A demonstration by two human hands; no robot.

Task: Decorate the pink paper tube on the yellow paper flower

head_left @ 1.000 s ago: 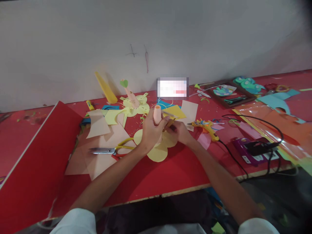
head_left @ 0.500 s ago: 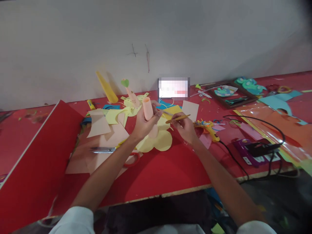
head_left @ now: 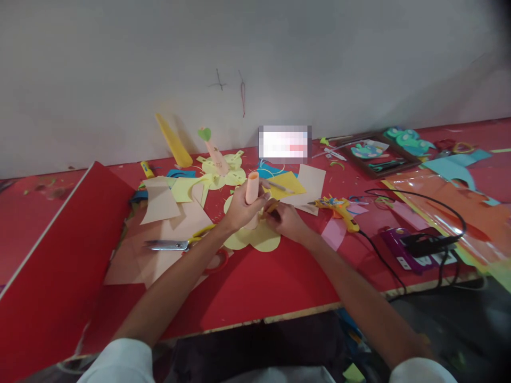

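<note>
My left hand [head_left: 241,208] is wrapped round a peach paper tube [head_left: 252,187], its open end up. The tube stands over a pale yellow flower-shaped paper [head_left: 265,239]; whether they are joined I cannot tell. Close to the tube's right side, my right hand [head_left: 285,218] is closed on a yellow-brown pencil [head_left: 273,207], mostly hidden by the fingers. Beyond them a similar peach cone [head_left: 216,158] rises from a yellow paper flower [head_left: 235,175], topped with a green paper heart [head_left: 204,134].
Scissors [head_left: 170,244] lie on peach sheets at left, beside a red upright board [head_left: 59,266]. On the right are a yellow glue gun [head_left: 349,217], a purple power box [head_left: 407,250] with black cables, and a dark tray [head_left: 375,170]. A blurred screen [head_left: 284,143] stands behind.
The tube in my left hand has moved right and down over the flower. My right hand has brought the pencil left and down, close against the tube.
</note>
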